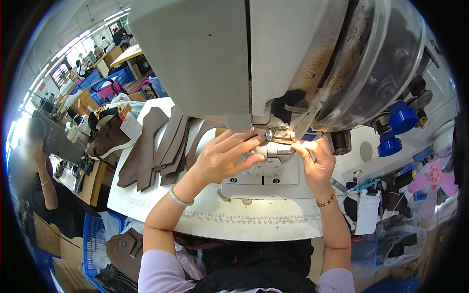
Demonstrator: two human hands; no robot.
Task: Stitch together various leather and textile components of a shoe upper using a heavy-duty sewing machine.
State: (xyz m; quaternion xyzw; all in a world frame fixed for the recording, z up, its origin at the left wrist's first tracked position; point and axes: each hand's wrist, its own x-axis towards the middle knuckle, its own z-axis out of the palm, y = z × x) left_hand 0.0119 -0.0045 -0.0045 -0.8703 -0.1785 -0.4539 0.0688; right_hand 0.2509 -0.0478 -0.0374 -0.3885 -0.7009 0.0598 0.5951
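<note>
Left hand: fingers extended, at the left of the needle area; cannot tell whether anything is gripped
Right hand: thumb and forefinger drawn narrow, at the right of the needle area; cannot tell what, if anything, is between them
Sewing machine: above both hands, far middle of the surface
Brown pieces: flat, overlapping, on the surface left of the left hand
Shoe: brown, pale-soled, left of the pieces
Basket: blue, near left
</note>
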